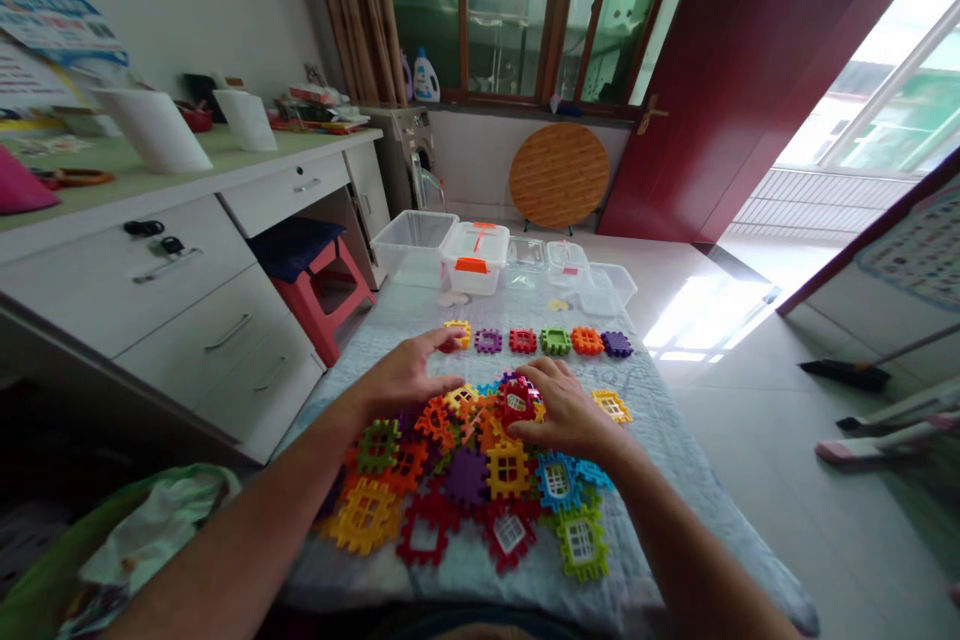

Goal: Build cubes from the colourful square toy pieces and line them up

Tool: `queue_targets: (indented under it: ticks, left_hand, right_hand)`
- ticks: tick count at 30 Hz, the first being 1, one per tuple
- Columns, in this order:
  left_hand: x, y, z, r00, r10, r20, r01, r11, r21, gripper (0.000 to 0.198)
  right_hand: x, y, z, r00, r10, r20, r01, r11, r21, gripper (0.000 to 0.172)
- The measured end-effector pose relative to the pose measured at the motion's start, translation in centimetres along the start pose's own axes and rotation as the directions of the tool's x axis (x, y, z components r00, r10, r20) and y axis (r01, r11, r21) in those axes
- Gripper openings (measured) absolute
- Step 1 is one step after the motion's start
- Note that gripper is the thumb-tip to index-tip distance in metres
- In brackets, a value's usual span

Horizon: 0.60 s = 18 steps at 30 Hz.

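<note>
My right hand point(566, 408) has its fingers and thumb closed on a red building tile point(516, 404) with a white window insert, at the upper right of a loose pile. My left hand point(409, 372) is raised over the pile's upper left, fingers and thumb apart, with nothing between them. Beyond its fingertips, partly hidden, lies a yellow tile point(459, 331). That tile starts a row with purple point(488, 341), red point(523, 341), green point(556, 341), orange point(586, 341) and dark purple point(617, 344) tiles. The pile includes a solid purple tile point(466, 478) and a green window tile point(581, 542).
Clear plastic bins point(416, 245) and a lidded box with orange latches point(475, 265) stand at the far end of the cloth-covered table point(660, 480). One yellow tile point(612, 406) lies right of the pile. A red stool point(322, 295) stands beside the white desk point(187, 290).
</note>
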<state>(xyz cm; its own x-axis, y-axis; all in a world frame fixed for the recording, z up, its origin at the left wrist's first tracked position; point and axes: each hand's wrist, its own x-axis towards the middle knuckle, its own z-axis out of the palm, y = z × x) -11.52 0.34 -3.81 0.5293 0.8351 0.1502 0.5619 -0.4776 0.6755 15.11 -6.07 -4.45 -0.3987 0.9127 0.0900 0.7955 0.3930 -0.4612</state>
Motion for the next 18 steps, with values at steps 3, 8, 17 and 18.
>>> queue_targets:
  ticks: [3, 8, 17, 18]
  left_hand:
    - [-1.4, -4.4, -1.5, 0.97, -0.16, -0.185, 0.151, 0.987, -0.062, 0.061]
    - [-2.4, -9.9, -1.4, 0.841, -0.366, -0.399, 0.257, 0.919, -0.3, 0.059]
    - [-3.1, -12.0, 0.2, 0.805, -0.433, -0.405, 0.238, 0.862, -0.448, 0.052]
    - [-3.2, -12.0, 0.2, 0.813, -0.428, -0.395, 0.243, 0.865, -0.439, 0.052]
  right_hand:
    - [0.3, -0.1, 0.5, 0.999, 0.037, 0.034, -0.037, 0.999, 0.004, 0.048]
    - [0.2, 0.2, 0.9, 0.995, 0.096, -0.013, -0.095, 0.995, 0.03, 0.04]
    - [0.3, -0.1, 1.5, 0.982, 0.175, -0.074, -0.177, 0.984, -0.026, 0.039]
    - [0.4, -0.2, 1.6, 0.983, 0.17, -0.075, -0.173, 0.984, -0.038, 0.039]
